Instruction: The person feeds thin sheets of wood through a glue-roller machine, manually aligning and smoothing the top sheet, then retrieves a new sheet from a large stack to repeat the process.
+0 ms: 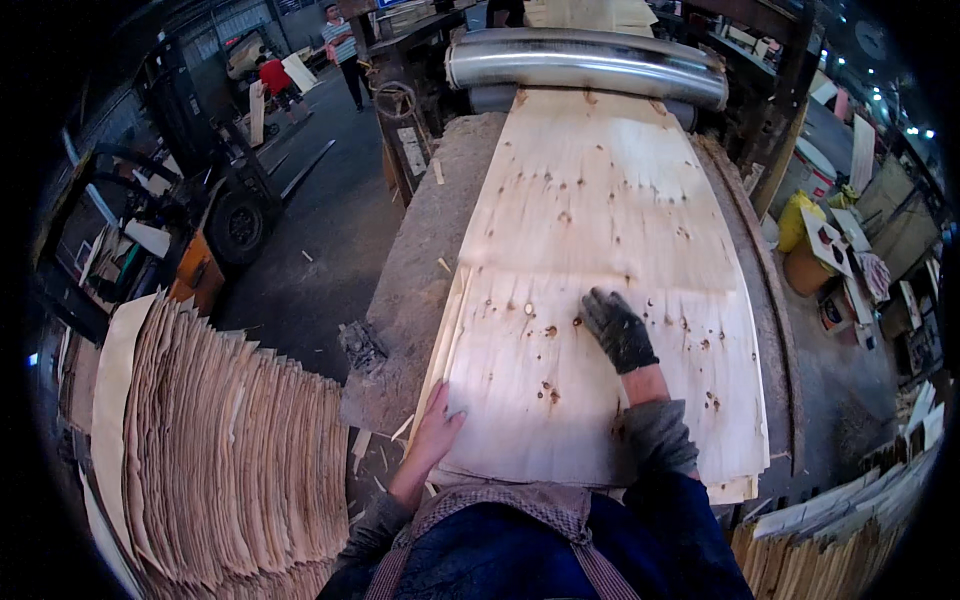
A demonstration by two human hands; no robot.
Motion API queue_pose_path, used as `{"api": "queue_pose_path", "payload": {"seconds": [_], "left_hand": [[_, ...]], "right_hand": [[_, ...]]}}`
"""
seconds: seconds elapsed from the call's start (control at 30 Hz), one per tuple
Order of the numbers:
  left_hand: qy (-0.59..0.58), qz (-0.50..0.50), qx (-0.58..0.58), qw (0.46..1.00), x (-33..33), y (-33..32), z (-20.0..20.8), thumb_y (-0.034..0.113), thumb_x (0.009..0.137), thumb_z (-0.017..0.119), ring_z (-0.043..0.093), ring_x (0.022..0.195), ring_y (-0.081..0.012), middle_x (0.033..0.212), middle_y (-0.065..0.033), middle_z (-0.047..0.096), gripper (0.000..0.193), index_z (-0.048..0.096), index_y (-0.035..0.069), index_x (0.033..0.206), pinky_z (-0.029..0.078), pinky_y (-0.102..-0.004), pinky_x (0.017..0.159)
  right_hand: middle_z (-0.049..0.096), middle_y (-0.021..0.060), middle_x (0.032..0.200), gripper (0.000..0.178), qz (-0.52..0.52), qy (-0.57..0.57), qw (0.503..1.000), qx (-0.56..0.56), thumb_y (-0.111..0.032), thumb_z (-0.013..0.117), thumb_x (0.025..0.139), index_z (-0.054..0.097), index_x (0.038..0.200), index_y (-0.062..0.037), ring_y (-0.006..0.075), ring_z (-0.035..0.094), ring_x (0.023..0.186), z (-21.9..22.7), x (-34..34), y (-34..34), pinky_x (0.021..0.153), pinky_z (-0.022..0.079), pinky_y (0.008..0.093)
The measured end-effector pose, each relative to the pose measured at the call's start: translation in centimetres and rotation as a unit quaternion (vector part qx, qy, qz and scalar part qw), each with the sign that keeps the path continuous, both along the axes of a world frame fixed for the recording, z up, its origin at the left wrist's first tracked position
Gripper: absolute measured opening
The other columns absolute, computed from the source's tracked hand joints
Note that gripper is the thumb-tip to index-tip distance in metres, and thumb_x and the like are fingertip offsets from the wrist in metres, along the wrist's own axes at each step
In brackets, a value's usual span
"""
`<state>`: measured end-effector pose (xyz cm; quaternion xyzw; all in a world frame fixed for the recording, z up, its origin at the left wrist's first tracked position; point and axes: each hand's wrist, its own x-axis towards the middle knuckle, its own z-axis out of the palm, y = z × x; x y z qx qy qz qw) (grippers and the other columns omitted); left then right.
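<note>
Knotty pale wood veneer sheets lie overlapped on a table in front of me, their far end reaching a shiny metal roller. My right hand, in a dark glove, rests flat on the upper sheet, fingers forward. At the left edge of the sheets is my bare left hand, thumb apart from the stretched fingers; part of the fingers is hard to make out. Neither hand visibly grips anything.
Veneer stacks stand at my left and lower right. A dusty ledge flanks the sheets. A forklift stands at left; two people are behind it. Yellow sacks and a bin are at right.
</note>
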<state>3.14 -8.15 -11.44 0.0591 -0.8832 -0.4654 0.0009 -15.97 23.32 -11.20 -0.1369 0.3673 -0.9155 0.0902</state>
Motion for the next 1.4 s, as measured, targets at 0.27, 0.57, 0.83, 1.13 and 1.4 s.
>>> {"api": "queue_pose_path", "payload": {"seconds": [0.27,0.57,0.83,1.13,1.4], "left_hand": [[0.032,-0.010,0.347,0.937,-1.5,-2.4,-0.5,-0.006,0.076,0.052,0.038,0.123,-0.0249,0.137,-0.0180,0.034,0.056,0.036,-0.002,0.130,0.031,-0.0322,0.101],[0.057,-0.045,0.416,0.906,-1.2,0.3,9.9,-0.011,0.077,0.045,0.053,0.105,-0.0165,0.118,-0.0135,0.054,0.046,0.041,-0.003,0.123,0.040,-0.0285,0.090],[0.076,-0.057,0.455,0.885,-1.4,-0.7,14.3,-0.013,0.077,0.046,0.056,0.100,-0.0152,0.117,-0.0149,0.055,0.056,0.034,-0.001,0.131,0.045,-0.0262,0.084],[0.016,0.047,0.224,0.973,0.0,-2.2,1.1,0.008,0.084,0.053,0.054,0.104,-0.0280,0.117,-0.0205,0.054,0.055,0.029,-0.003,0.133,0.042,-0.0312,0.089],[0.027,-0.002,-0.077,0.997,-0.9,-0.9,1.4,0.020,0.081,0.058,0.029,0.129,-0.0344,0.138,-0.0256,0.027,0.063,0.030,0.002,0.134,0.025,-0.0346,0.105]], "right_hand": [[0.042,0.0231,0.128,0.044,0.185,-0.114,0.976,0.013,-0.005,0.039,0.091,0.029,0.134,-0.0010,0.0349,0.044,0.118,0.0,14.8,-2.4,0.101,0.035,0.0450],[0.058,0.0158,0.107,0.033,0.068,-0.326,0.942,0.031,-0.019,0.049,0.090,0.049,0.116,-0.0001,0.0286,0.056,0.099,4.8,27.2,-0.6,0.088,0.046,0.0411],[0.060,0.0117,0.074,0.020,-0.179,-0.185,0.927,0.272,-0.023,0.054,0.087,0.057,0.082,-0.0041,0.0281,0.059,0.074,-1.2,29.3,3.0,0.078,0.050,0.0473],[0.063,0.0140,0.078,0.018,-0.174,-0.052,0.944,0.276,-0.017,0.058,0.082,0.056,0.090,-0.0005,0.0272,0.063,0.073,-2.5,21.9,2.3,0.071,0.052,0.0429],[0.052,0.0206,0.117,0.025,0.001,-0.039,0.992,-0.119,-0.018,0.044,0.091,0.050,0.107,0.0003,0.0381,0.048,0.112,1.3,0.2,2.3,0.099,0.035,0.0532]]}}
